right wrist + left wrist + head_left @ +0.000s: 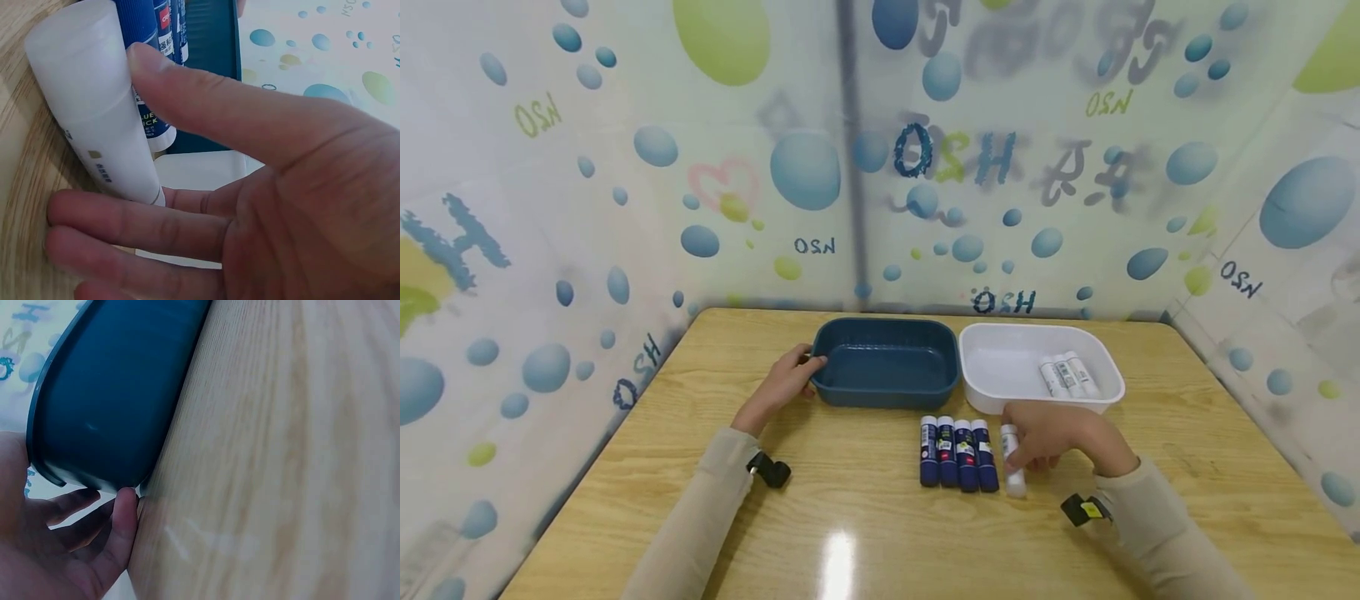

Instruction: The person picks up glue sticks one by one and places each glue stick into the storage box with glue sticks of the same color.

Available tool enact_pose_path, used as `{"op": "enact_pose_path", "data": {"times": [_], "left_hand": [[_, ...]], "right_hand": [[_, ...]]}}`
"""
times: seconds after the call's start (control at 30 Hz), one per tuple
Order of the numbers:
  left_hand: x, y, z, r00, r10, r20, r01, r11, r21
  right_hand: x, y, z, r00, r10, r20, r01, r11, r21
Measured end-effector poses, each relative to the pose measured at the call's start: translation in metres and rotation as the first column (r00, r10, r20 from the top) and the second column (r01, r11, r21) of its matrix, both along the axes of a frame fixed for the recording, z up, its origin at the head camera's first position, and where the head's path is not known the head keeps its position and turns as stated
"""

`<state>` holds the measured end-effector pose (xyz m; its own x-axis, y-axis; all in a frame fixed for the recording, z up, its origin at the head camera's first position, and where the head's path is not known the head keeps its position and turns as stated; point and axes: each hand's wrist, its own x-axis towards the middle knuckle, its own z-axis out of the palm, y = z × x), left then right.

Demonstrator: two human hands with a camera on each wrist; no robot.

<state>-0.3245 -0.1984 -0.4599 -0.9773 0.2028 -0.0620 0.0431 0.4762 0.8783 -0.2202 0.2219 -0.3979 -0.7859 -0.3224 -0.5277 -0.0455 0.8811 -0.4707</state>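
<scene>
My left hand (786, 379) grips the left end of a dark blue plastic bin (887, 400), thumb at the rim and fingers against the outer wall. In the left wrist view its fingertips (127, 499) meet the wall low down, close to the table. A white glue stick (1013, 479) lies on the wood in front of a white bin (1000, 403). My right hand (1048, 433) holds this stick between thumb (153, 61) and fingers. Just left of it, several dark blue glue sticks (947, 462) with white ends lie side by side in a row.
Inside the white bin, three white glue sticks (1069, 377) lie together at its right side. Both bins stand side by side toward the back of the wooden table (850, 475). Patterned curtain walls (760, 275) rise behind and at both sides.
</scene>
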Motion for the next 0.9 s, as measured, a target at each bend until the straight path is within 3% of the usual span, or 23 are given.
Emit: {"op": "enact_pose_path", "data": {"times": [0.4,0.9], "left_hand": [[0.0037,0.0012,-0.0005,1.0,-0.018,0.015,0.017,0.999,0.029],[0.0024,-0.0013,0.0007,1.0,-0.015,0.005,0.015,1.0,0.025]], "right_hand": [[0.0025,-0.0002,-0.0069,1.0,-0.012,0.024,0.012,1.0,0.002],[-0.0017,-0.0025,-0.002,0.997,0.07,-0.02,-0.071,0.996,-0.048]]}}
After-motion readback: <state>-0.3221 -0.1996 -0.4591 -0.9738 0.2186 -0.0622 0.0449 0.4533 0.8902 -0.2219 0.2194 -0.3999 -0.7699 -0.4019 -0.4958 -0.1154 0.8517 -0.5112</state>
